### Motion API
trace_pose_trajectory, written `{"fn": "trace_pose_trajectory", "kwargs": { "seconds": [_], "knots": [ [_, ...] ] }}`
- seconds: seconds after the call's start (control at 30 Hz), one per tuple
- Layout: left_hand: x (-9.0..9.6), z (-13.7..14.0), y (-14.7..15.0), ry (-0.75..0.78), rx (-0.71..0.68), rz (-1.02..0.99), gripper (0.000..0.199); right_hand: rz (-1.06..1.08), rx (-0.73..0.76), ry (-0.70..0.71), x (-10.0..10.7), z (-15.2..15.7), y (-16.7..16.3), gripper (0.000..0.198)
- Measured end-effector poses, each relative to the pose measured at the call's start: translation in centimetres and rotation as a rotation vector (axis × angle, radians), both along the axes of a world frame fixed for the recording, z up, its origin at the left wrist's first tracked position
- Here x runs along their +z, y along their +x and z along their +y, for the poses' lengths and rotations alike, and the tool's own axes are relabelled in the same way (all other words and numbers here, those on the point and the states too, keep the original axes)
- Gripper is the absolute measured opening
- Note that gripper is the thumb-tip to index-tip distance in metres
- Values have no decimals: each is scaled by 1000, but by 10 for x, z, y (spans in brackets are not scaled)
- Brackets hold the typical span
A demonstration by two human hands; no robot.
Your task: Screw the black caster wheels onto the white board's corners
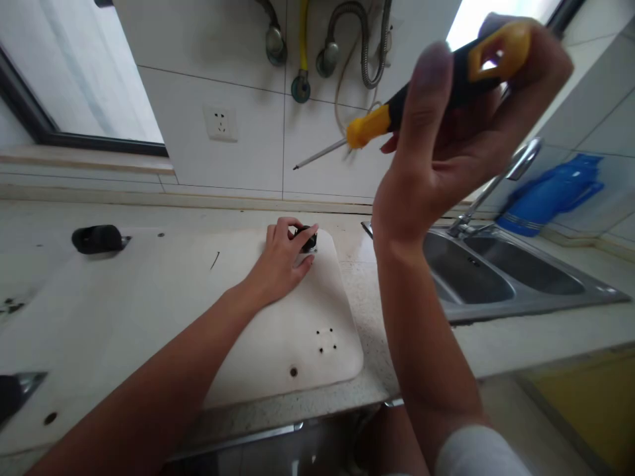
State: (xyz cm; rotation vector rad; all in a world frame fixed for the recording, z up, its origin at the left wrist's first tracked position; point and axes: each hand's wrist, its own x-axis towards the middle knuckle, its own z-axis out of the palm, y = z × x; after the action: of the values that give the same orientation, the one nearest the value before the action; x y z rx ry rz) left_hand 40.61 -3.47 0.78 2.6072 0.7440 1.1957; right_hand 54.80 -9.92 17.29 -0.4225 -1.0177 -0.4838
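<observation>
My right hand is raised in front of the wall, fingers wrapped round a yellow and black screwdriver. Its thin metal shaft points left and slightly down, away from any surface. Lower down, my left hand grips a small black part with a metal plate, near the far right corner of a white board. A dark screw lies on the board, left of that hand. Another black part with a metal plate sits at the far left of the board.
Another black fitting is at the lower left edge. Several small holes mark the board's near right corner. A steel double sink with a tap and a blue jug are on the right. Hoses and a socket line the wall.
</observation>
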Motion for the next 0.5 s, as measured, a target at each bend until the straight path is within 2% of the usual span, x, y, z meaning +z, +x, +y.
{"fn": "trace_pose_trajectory", "kwargs": {
  "seconds": [0.07,0.17,0.33,0.43,0.5],
  "knots": [
    [1,2,-1,-23,-41,-15,64,-42,5,8,-5,6,-6,24],
    [5,3,-2,-57,-88,-35,68,-130,20,-70,-11,17,-5,26],
    [6,-4,1,-22,-31,-7,60,-207,78,-166,-16,29,6,35],
    [2,-11,4,10,0,-2,59,-240,-56,-347,-17,23,7,31],
    [-1,-17,7,0,-33,-23,62,-286,-152,-451,-18,19,8,27]
  ]
}}
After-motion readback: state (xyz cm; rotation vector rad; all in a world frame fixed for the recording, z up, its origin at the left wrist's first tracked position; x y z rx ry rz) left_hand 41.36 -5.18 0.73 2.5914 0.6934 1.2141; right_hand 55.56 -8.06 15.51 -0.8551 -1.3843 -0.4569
